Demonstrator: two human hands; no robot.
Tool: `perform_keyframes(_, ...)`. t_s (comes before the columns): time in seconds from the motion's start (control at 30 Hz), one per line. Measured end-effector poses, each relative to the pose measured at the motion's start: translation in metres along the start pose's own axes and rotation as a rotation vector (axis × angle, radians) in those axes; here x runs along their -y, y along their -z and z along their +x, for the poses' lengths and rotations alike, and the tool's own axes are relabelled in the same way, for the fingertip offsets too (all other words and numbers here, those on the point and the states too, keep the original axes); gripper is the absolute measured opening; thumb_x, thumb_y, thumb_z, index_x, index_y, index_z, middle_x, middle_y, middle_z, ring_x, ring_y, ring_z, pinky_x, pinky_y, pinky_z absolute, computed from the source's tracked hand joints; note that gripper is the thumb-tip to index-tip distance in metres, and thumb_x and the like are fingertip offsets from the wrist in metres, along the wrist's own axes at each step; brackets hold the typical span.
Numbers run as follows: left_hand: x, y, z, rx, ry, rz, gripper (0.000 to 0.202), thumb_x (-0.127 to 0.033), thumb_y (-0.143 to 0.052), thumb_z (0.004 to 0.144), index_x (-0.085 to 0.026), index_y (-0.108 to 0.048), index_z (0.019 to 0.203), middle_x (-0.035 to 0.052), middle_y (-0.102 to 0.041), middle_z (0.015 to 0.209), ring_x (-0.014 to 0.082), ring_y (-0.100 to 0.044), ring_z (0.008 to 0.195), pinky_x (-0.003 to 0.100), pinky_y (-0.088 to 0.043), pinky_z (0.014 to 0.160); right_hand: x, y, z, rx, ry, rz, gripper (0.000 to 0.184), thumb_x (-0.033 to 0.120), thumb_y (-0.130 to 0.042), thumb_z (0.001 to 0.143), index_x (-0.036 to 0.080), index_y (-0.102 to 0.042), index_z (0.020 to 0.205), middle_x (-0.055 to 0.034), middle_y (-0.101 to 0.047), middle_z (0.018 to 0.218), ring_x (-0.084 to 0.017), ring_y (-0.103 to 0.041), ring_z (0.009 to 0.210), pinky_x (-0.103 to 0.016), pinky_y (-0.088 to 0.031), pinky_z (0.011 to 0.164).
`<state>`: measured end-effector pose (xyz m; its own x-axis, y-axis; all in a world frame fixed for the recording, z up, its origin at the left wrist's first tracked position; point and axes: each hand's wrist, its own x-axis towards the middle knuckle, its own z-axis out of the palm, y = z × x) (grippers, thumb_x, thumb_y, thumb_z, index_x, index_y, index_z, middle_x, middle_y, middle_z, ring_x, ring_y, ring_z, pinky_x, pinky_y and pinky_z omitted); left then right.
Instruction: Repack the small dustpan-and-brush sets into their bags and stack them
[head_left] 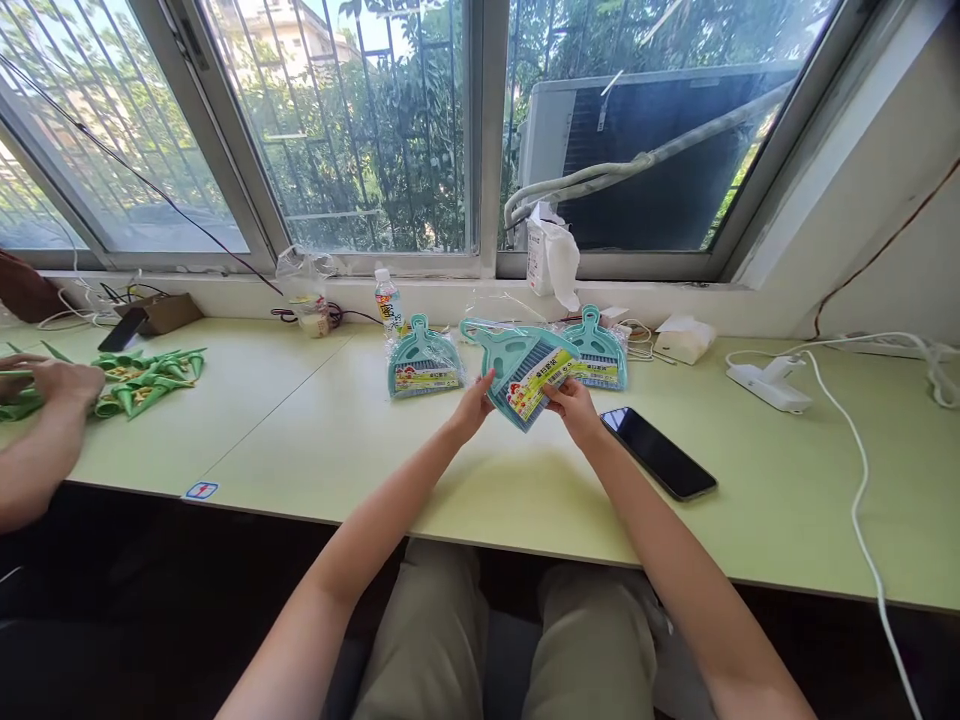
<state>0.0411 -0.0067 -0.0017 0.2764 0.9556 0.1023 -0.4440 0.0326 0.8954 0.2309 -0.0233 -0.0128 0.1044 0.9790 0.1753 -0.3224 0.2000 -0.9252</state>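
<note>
Between my hands, a teal mini dustpan and brush set (525, 365) in clear wrap is held up over the table, tilted, its handle toward the upper left. My left hand (474, 408) grips its lower left edge with the thumb on the front. On the right, my right hand (574, 408) pinches its lower right corner by the yellow label. A second wrapped dustpan set (425, 362) lies on the table to the left. Another dustpan set (600, 355) lies behind on the right, partly covered by the held one.
A black phone (660, 455) lies by my right forearm. Farther right are a power strip (771, 385) and a white cable (859, 470). A bottle (388, 305) and tissue pack (551, 255) stand behind. At left, another person's hand (67, 385) touches green cone-shaped pieces (154, 378).
</note>
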Motion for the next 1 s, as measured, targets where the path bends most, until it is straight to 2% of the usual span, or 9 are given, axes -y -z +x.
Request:
perform_keyframes(0.1,0.008,-0.004,-0.005,0.094,0.047,-0.012,0.044,-0.054,-0.068,0.073,-0.017,-0.064,0.096,0.0065,-0.070,0.094,0.0222,-0.064,0.093,0.038,-0.049,0.087,-0.002,0.001,0.002,-0.063,0.017,0.034,0.046,0.040,-0.086,0.047,0.023,-0.063,0.083,-0.0037,-0.070,0.096,-0.026,-0.063,0.096,-0.041,-0.057,0.078)
perform_keyframes(0.23,0.008,-0.002,-0.004,0.186,0.051,0.063,0.051,-0.062,-0.063,0.073,-0.018,-0.065,0.098,0.0082,-0.069,0.105,0.0262,-0.058,0.109,0.043,-0.041,0.098,-0.001,0.004,0.005,-0.096,0.023,0.066,0.044,0.038,-0.087,0.046,0.023,-0.063,0.079,-0.0036,-0.070,0.093,-0.027,-0.062,0.100,-0.044,-0.056,0.080)
perform_keyframes(0.33,0.004,0.001,-0.003,0.181,0.039,0.109,0.052,-0.064,-0.061,0.074,-0.019,-0.066,0.100,0.0073,-0.069,0.108,0.0272,-0.055,0.116,0.044,-0.036,0.103,0.001,0.005,0.006,-0.056,0.020,0.060,0.046,0.037,-0.087,0.044,0.023,-0.063,0.080,-0.0023,-0.070,0.092,-0.026,-0.063,0.098,-0.045,-0.056,0.080)
perform_keyframes(0.5,0.000,0.004,-0.005,0.218,0.068,0.160,0.054,-0.059,-0.064,0.074,-0.020,-0.064,0.111,0.0079,-0.069,0.109,0.0274,-0.059,0.111,0.045,-0.036,0.103,0.007,0.012,0.006,0.067,-0.037,-0.008,0.048,0.036,-0.088,0.045,0.024,-0.063,0.083,-0.0017,-0.070,0.091,-0.024,-0.065,0.091,-0.043,-0.057,0.077)
perform_keyframes(0.57,0.002,0.005,-0.005,0.239,0.081,0.191,0.054,-0.058,-0.063,0.075,-0.019,-0.064,0.112,0.0086,-0.069,0.110,0.0275,-0.059,0.110,0.047,-0.036,0.103,0.010,0.014,0.006,0.076,-0.033,-0.024,0.051,0.036,-0.089,0.044,0.024,-0.063,0.087,-0.0016,-0.070,0.090,-0.023,-0.065,0.088,-0.041,-0.057,0.075)
perform_keyframes(0.67,0.006,0.004,-0.006,0.255,0.094,0.206,0.052,-0.057,-0.062,0.077,-0.019,-0.064,0.112,0.0097,-0.067,0.114,0.0276,-0.059,0.111,0.048,-0.036,0.103,0.011,0.014,0.007,0.017,0.003,-0.019,0.058,0.036,-0.089,0.041,0.024,-0.062,0.091,-0.0012,-0.070,0.089,-0.021,-0.065,0.084,-0.040,-0.058,0.073)
perform_keyframes(0.87,0.014,-0.006,-0.012,0.337,0.173,0.169,0.054,-0.057,-0.063,0.076,-0.020,-0.063,0.114,0.0116,-0.065,0.117,0.0280,-0.057,0.112,0.049,-0.038,0.101,0.006,0.006,0.008,-0.095,0.056,0.023,0.057,0.037,-0.089,0.040,0.023,-0.059,0.086,-0.0012,-0.067,0.092,-0.022,-0.064,0.091,-0.042,-0.057,0.077)
perform_keyframes(0.93,0.014,-0.010,-0.013,0.328,0.142,0.107,0.055,-0.057,-0.064,0.075,-0.022,-0.061,0.117,0.0108,-0.064,0.119,0.0275,-0.056,0.114,0.047,-0.040,0.100,0.005,0.006,0.008,-0.108,0.079,0.027,0.057,0.037,-0.089,0.041,0.024,-0.058,0.087,-0.0012,-0.067,0.093,-0.023,-0.063,0.093,-0.042,-0.056,0.078)
perform_keyframes(1.0,0.012,-0.014,-0.013,0.252,0.036,0.025,0.056,-0.056,-0.066,0.074,-0.023,-0.059,0.118,0.0093,-0.063,0.119,0.0264,-0.055,0.115,0.044,-0.041,0.099,0.003,0.006,0.008,-0.120,0.098,0.023,0.057,0.038,-0.088,0.043,0.024,-0.057,0.089,-0.0011,-0.066,0.095,-0.022,-0.063,0.094,-0.042,-0.057,0.077)
